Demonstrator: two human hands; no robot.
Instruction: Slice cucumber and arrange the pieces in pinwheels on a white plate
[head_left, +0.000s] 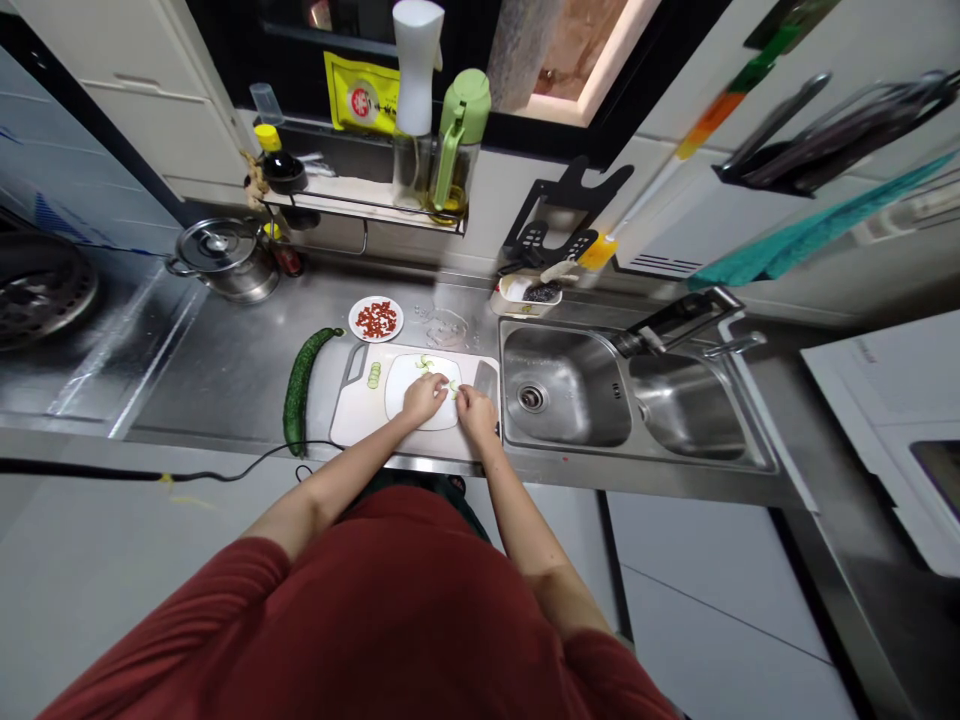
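Stainless-steel bench (225, 370), read left to right. Silver metal pot with a glass lid (244, 275) stands near the back edge, left of the middle; a small red bottle with a yellow cap (288, 258) is just beside it. Long, dark green, bumpy cucumber (298, 390): curved, one end near the bench's front edge, the other toward the back edge. Round white plate (400, 320) with small red pieces (376, 318) sits behind the cutting board.

Off-white rectangular cutting board with a grey handle (360, 420) lies along the front edge, its right edge just beside the sink. A short row of round, pale green slices (374, 375) lies near its left edge. White rounded-square plate (401, 385) rests on the board; thin pale green pieces (424, 363) lie by its back edge.

Left hand (424, 398): over the plate, fingers bent toward a small pale green piece (453, 388). Right hand (478, 412): at the plate's right edge, fingers curled, tips at the same piece. Cannot tell whether either hand grips it.

Double-bowl steel sink (570, 385) is set into the bench, right of the board.
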